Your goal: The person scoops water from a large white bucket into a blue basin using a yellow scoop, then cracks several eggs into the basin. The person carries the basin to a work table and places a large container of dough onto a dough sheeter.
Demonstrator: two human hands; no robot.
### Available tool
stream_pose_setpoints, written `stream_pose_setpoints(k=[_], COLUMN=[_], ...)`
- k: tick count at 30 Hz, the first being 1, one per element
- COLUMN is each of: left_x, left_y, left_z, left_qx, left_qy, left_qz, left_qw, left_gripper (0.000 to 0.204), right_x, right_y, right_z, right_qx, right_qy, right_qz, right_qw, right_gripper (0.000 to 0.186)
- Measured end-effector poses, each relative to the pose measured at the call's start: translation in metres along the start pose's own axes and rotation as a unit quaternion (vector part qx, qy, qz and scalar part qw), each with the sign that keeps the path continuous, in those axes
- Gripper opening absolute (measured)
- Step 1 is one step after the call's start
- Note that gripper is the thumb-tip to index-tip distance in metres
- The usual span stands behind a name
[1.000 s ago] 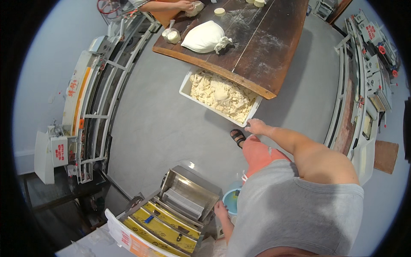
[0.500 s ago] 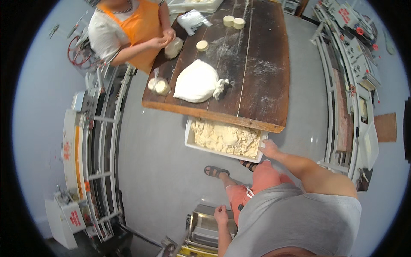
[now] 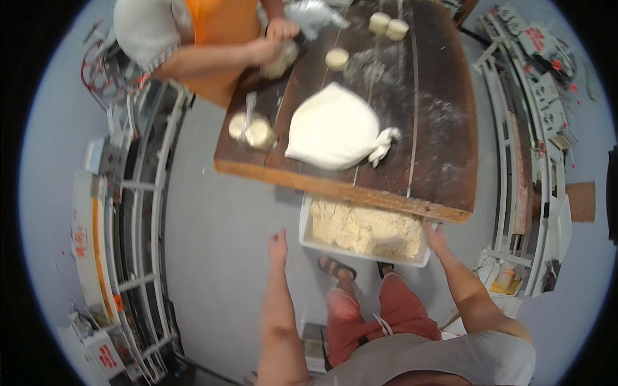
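A white tub point(image 3: 308, 222) filled with pale yellow, lumpy dough-like stuff point(image 3: 360, 226) sits at the near edge of the table, its far side hidden under the tabletop. My right hand point(image 3: 436, 237) is closed on the tub's right end. My left hand point(image 3: 277, 248) hangs over the floor left of the tub, fingers curled in, with nothing visible in it; it touches neither tub nor table. Above the tub, on the dark wooden table point(image 3: 444, 148), lies a full white cloth bag point(image 3: 335, 128) with a twisted knot at its right.
Across the table's left side a co-worker in an orange apron point(image 3: 219, 38) handles a bag point(image 3: 280, 61). Round pale cakes point(image 3: 389, 27) and a clear bag of them point(image 3: 259, 134) lie on the tabletop. Long machines point(image 3: 148, 212) line both walls.
My left hand has swung forward and up to the left of the tub. My right hand stays at the tub's right end. The view has shifted, and the co-worker leans closer over the table.
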State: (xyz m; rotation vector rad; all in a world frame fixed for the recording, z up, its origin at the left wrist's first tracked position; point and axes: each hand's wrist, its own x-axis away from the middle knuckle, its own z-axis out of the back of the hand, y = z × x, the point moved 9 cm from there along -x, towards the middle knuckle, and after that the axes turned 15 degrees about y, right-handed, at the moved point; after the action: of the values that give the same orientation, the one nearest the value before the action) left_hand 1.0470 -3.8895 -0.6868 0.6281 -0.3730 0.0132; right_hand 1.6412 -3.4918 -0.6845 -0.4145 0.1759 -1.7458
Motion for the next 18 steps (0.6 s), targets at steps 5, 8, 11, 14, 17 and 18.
stream_pose_setpoints(k=[5,8,11,14,17,18], left_x=[-0.058,-0.047,0.01,0.03,0.058,0.065], left_y=[0.031,-0.008,0.073,0.061,0.029,0.029], left_z=[-0.108,-0.133,-0.173,-0.149,-0.129,-0.135], left_qx=[0.081,0.195,0.314,0.389,0.451,0.464], left_qy=[-0.209,-0.314,-0.367,-0.36,-0.325,-0.326], left_qz=[0.125,0.175,0.268,0.281,0.28,0.277], left_qw=[0.966,0.913,0.833,0.8,0.782,0.775], left_gripper=[0.083,0.07,0.063,0.063,0.063,0.063], right_x=[-0.072,-0.049,-0.058,-0.047,-0.078,-0.108], right_y=[0.035,-0.004,0.014,-0.005,-0.02,0.002], right_z=[-0.05,-0.069,-0.046,-0.05,-0.061,-0.065], right_qx=[0.075,0.053,-0.135,-0.242,-0.192,-0.186], right_qy=[-0.007,-0.047,0.011,-0.015,-0.027,0.005], right_qz=[0.115,0.083,-0.063,-0.103,0.01,0.03], right_qw=[0.991,0.994,0.989,0.965,0.981,0.982], right_gripper=[0.071,0.063,0.061,0.059,0.057,0.057])
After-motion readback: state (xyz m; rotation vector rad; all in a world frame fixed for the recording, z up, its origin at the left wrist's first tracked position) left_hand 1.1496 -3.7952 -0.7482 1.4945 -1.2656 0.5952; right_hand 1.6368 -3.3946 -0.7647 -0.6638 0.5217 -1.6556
